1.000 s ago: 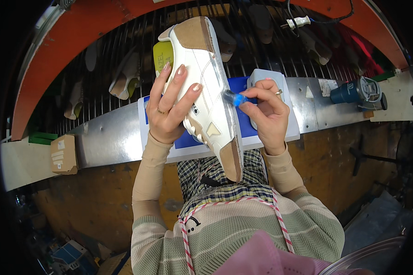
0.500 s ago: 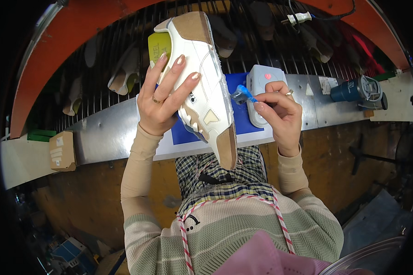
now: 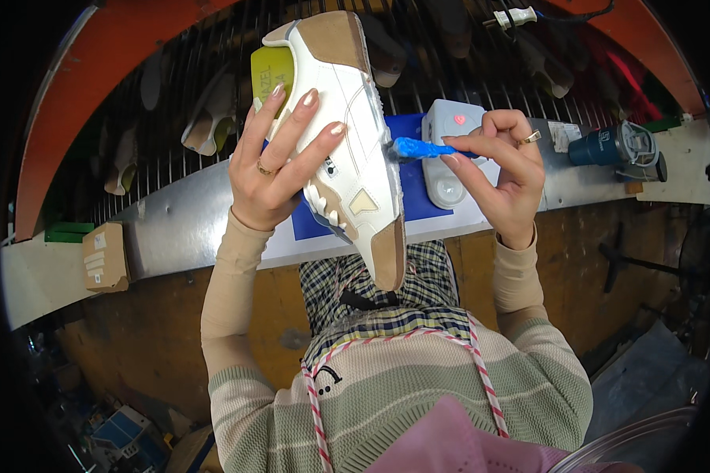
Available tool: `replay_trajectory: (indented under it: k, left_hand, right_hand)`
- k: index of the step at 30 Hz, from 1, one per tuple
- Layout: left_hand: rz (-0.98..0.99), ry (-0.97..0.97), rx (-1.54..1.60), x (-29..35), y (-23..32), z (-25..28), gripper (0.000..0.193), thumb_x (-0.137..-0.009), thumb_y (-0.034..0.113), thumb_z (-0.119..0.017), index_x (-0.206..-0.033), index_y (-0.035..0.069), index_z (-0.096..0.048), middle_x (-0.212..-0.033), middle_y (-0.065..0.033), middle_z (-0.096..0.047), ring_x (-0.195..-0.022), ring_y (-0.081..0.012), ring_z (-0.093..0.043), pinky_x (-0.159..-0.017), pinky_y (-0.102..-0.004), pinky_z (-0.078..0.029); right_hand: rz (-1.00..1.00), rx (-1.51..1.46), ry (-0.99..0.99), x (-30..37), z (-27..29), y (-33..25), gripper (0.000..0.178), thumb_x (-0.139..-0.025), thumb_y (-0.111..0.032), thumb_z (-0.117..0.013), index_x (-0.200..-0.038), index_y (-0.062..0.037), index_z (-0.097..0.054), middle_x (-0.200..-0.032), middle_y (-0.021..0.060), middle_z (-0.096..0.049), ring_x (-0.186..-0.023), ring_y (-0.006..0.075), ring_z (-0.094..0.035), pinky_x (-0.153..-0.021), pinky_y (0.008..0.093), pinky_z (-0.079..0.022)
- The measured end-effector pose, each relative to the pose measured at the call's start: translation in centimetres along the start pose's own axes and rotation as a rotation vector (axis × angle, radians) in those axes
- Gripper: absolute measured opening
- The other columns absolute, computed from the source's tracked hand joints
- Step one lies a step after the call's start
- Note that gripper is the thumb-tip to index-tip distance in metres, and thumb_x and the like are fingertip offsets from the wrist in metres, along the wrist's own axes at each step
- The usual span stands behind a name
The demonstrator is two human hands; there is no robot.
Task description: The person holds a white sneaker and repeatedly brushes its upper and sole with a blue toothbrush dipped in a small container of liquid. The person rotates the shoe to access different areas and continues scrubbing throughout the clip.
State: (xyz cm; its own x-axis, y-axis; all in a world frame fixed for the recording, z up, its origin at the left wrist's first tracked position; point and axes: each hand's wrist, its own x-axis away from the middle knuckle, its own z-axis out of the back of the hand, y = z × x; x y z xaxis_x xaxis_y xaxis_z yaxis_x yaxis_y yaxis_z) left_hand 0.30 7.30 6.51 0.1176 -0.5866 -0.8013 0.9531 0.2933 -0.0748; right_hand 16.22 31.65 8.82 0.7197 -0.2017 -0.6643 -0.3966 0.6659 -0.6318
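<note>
So the left hand (image 3: 268,177) is gripping a white-and-tan shoe (image 3: 364,154) upper centre, the right hand (image 3: 506,175), right of centre, is pinching a blue brush-like tool (image 3: 424,149) against its edge, and a tumbler (image 3: 599,147) is just sitting upper right.

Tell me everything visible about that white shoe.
The shoe has a white, leather-like upper with stitching, tan suede-looking patches at heel and toe, and a cream side patch. A yellow-green form shows in its opening. It is held toe toward the person, sole edge facing right. The left hand grips its upper; the right hand's blue tool seems to touch the sole edge.
</note>
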Motion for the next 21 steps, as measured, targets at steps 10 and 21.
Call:
replay_trajectory:
  k: [10, 21]
  left_hand:
    - [0.025, -0.017, 0.022, -0.1, -0.6, -0.2, 0.056, -0.072, 0.021, -0.082, -0.125, 0.026, -0.066, -0.138, -0.0024, -0.059, -0.127, -0.0327, -0.055, -0.101, -0.0421, -0.053]
    - [0.187, -0.075, 0.106, 1.9, -1.1, -1.7, 0.06, -0.075, 0.008, -0.08, -0.133, 0.009, -0.062, -0.137, -0.0109, -0.061, -0.128, -0.0328, -0.056, -0.107, -0.0411, -0.045]
  right_hand:
    - [-0.027, -0.101, -0.088, 1.8, 0.9, -0.5, 0.024, -0.069, -0.003, -0.084, -0.093, -0.0013, -0.078, -0.092, 0.0044, -0.047, -0.066, 0.0088, -0.047, -0.057, 0.0214, -0.037]
    - [-0.543, 0.491, -0.251, 7.6, 4.2, 3.0, 0.012, -0.075, -0.003, -0.078, -0.085, 0.0002, -0.072, -0.091, 0.0131, -0.056, -0.073, 0.0274, -0.062, -0.067, 0.036, -0.053]
